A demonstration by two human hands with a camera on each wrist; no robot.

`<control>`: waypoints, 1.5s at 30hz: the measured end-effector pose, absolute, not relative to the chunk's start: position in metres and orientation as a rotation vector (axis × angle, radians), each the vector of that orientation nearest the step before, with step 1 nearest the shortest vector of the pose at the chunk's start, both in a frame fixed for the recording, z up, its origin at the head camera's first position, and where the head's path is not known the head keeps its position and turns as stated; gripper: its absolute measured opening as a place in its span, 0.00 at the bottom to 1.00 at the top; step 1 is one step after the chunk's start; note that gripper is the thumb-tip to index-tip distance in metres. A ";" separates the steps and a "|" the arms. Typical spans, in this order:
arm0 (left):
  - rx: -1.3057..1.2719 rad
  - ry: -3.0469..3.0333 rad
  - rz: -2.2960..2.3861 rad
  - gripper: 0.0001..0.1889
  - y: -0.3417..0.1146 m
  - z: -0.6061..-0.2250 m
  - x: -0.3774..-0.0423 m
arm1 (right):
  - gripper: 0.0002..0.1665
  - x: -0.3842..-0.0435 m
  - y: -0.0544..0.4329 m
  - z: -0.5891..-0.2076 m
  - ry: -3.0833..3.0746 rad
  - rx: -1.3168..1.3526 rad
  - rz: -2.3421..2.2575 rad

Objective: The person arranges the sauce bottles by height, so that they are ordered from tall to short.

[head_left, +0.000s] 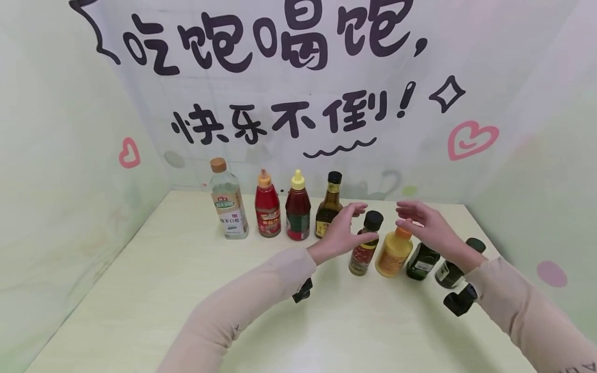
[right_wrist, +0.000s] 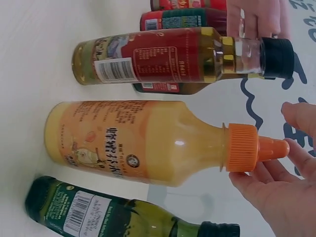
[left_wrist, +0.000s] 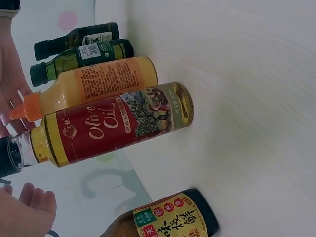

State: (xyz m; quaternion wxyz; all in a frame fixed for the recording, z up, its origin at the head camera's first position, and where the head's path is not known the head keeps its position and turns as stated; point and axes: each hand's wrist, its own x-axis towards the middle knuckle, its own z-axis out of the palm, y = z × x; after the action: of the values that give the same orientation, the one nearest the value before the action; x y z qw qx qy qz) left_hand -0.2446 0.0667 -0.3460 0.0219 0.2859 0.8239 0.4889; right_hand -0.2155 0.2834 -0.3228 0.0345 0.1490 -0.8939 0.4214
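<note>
My left hand (head_left: 342, 233) is held beside the black-capped olive oil bottle (head_left: 363, 256), thumb and fingers spread apart near its neck. In the left wrist view, that bottle's red label (left_wrist: 101, 123) faces the camera. My right hand (head_left: 434, 230) is over the yellow squeeze bottle (head_left: 393, 254), fingers loosely bent. The right wrist view shows its fingertips right at the orange cap (right_wrist: 242, 148), with the thumb away from the nozzle. A green glass bottle (head_left: 422, 263) and a dark bottle (head_left: 449, 273) stand under the right hand and wrist, partly hidden.
An amber sauce bottle (head_left: 328, 210) stands behind the left hand. Farther left in the back row are a dark red squeeze bottle (head_left: 298, 210), a ketchup bottle (head_left: 268, 212) and a clear vinegar bottle (head_left: 227, 204). A printed backdrop (head_left: 280, 160) rises behind the pale table (head_left: 177, 290).
</note>
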 end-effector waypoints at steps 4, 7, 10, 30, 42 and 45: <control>0.843 2.540 1.484 0.33 0.072 -0.345 -0.246 | 0.28 -0.213 0.282 -0.328 -2.739 0.461 1.235; 0.829 2.536 1.477 0.32 0.075 -0.347 -0.248 | 0.27 -0.210 0.281 -0.333 -2.729 0.427 1.201; 0.820 2.544 1.465 0.32 0.078 -0.350 -0.250 | 0.26 -0.208 0.280 -0.339 -2.713 0.381 1.180; 0.769 2.510 1.538 0.14 0.083 -0.369 -0.253 | 0.23 -0.204 0.281 -0.348 -2.724 0.285 1.259; 0.735 2.500 1.665 0.15 0.085 -0.375 -0.252 | 0.26 -0.203 0.281 -0.352 -2.706 0.238 1.282; 0.728 2.502 1.691 0.15 0.085 -0.376 -0.251 | 0.26 -0.203 0.281 -0.351 -2.704 0.234 1.273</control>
State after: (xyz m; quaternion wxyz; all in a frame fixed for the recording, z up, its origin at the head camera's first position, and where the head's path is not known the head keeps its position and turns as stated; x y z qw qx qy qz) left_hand -0.2514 0.0849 -0.3758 0.0177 0.2344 0.8053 0.5444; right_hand -0.2027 0.2806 -0.3510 0.0719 0.0778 -0.8996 0.4237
